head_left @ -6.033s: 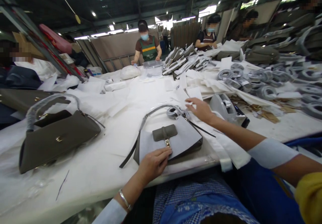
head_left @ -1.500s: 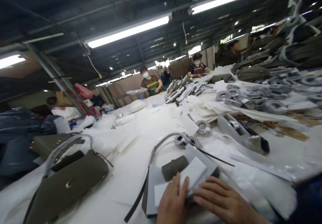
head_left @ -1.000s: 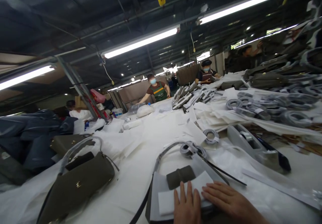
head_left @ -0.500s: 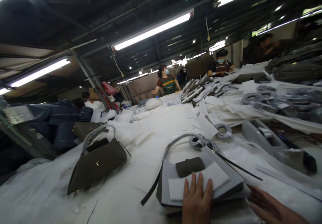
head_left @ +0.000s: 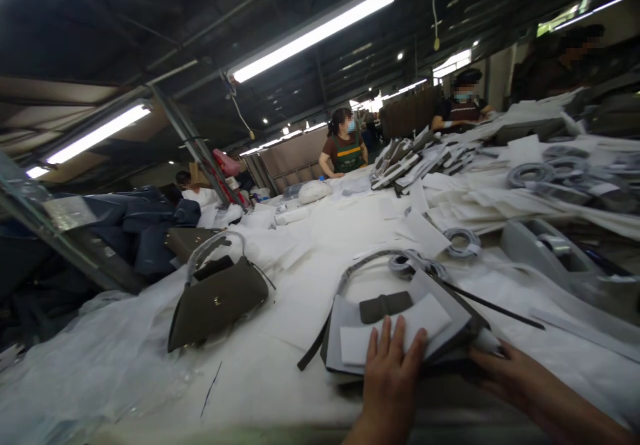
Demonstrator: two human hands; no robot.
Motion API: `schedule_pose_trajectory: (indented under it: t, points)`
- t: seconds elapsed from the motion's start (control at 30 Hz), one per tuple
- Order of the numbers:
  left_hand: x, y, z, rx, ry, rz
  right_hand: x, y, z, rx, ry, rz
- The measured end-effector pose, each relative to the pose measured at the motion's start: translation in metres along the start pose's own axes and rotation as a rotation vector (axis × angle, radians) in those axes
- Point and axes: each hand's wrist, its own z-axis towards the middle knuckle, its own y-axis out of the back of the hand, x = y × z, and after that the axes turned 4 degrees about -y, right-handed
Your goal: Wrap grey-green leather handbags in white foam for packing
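My left hand [head_left: 393, 365] lies flat with fingers spread, pressing a white foam sheet [head_left: 430, 318] onto a dark olive handbag [head_left: 325, 355]. The handbag lies on its side and is covered by a grey sheet [head_left: 345, 322]. Above the foam, a small dark flap-like piece [head_left: 384, 306] rests on that grey sheet. At the bag's right lower edge, my right hand [head_left: 505, 372] grips the bag, its fingertips partly hidden beneath it. A wrapped handle [head_left: 357, 265] arches from the bag's top, and dark straps stick out on both sides.
Another olive handbag [head_left: 217, 305] stands on the white-covered table [head_left: 280, 372] to the left. A grey tape dispenser [head_left: 545, 252], coiled wrapped straps [head_left: 463, 242] and stacked white sheets lie to the right. Beyond the table, a person in a green apron [head_left: 347, 152] and other people are visible.
My right hand has moved in from beside the bag to its lower edge, which looks slightly raised. My left hand stays on the foam. The whole view has shifted; the aproned person's arm is lower.
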Motion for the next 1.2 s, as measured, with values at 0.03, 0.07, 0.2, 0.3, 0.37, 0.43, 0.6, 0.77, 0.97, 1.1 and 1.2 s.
schedule_pose_trajectory:
  t: [0.03, 0.07, 0.2, 0.3, 0.37, 0.43, 0.6, 0.77, 0.97, 1.1, 1.2]
  points:
    - [-0.001, 0.004, 0.0, 0.049, 0.009, -0.036, 0.009, -0.01, -0.007, 0.054, -0.074, 0.125]
    - [-0.001, 0.008, 0.0, 0.103, 0.018, -0.075, 0.018, -0.018, -0.013, 0.09, -0.117, 0.205]
    - [0.001, 0.018, 0.003, 0.162, 0.063, -0.17, 0.042, -0.036, -0.024, 0.063, -0.124, 0.332]
    - [0.011, 0.017, 0.006, 0.108, 0.056, -0.165, 0.05, -0.039, -0.025, 0.063, -0.058, 0.303]
    - [0.02, 0.019, 0.009, 0.088, 0.072, -0.179, 0.054, -0.034, -0.023, 0.144, 0.022, 0.218]
    - [0.03, 0.025, 0.014, 0.08, 0.143, -0.204, 0.06, -0.018, -0.016, 0.241, 0.128, 0.031]
    - [0.048, 0.046, 0.028, 0.042, 0.413, -0.232, 0.061, 0.049, 0.014, -0.022, 0.552, -0.826]
    - [0.051, 0.052, 0.034, 0.032, 0.545, -0.271, 0.035, 0.084, 0.04, -0.092, 0.584, -1.256]
    - [0.049, 0.051, 0.034, 0.037, 0.567, -0.294, 0.031, 0.087, 0.057, -0.135, 0.497, -1.257]
    - [0.05, 0.049, 0.034, 0.052, 0.582, -0.303, 0.046, 0.08, 0.053, -0.126, 0.509, -1.257]
    - [0.051, 0.048, 0.032, 0.041, 0.584, -0.306, 0.053, 0.063, 0.029, -0.055, 0.528, -1.169]
